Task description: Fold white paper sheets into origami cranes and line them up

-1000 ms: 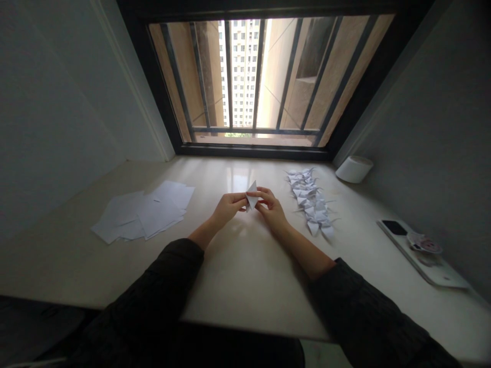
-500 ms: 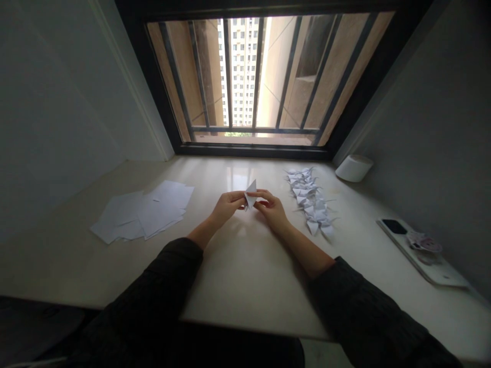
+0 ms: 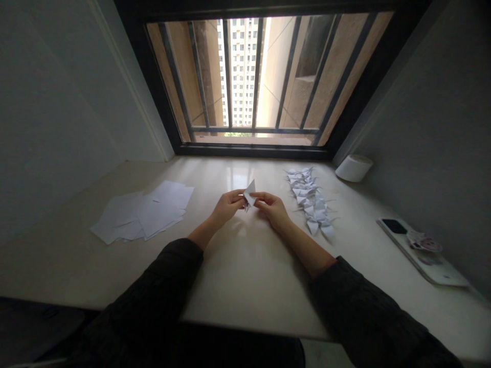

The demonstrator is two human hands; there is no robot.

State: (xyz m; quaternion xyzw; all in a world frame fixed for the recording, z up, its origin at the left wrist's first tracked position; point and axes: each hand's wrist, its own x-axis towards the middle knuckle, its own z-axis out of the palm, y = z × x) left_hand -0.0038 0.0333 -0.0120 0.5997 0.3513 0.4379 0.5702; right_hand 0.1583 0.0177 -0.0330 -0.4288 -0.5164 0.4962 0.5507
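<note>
A folded piece of white paper [image 3: 250, 192], pointed at the top, is held between my hands above the middle of the sill. My left hand [image 3: 227, 206] grips its left side, the fingers closed behind and around it. From the right, my right hand [image 3: 274, 207] pinches the paper's edge between thumb and fingers. The lower folds are partly hidden by my fingers. Right of my right hand lie several folded paper cranes [image 3: 308, 197] in close rows. Left of my left hand is a spread of white paper sheets [image 3: 161, 207].
A white phone [image 3: 422, 253] with a round grip on its back lies at the right. A white cylindrical object [image 3: 353, 168] is tipped against the right wall. Behind the pale sill [image 3: 245, 276] stands a dark-framed window [image 3: 251, 150] with bars outside.
The folded paper has tilted and shifted slightly left. The fingers of my right hand have drawn together at its right edge. My left hand stays almost in place.
</note>
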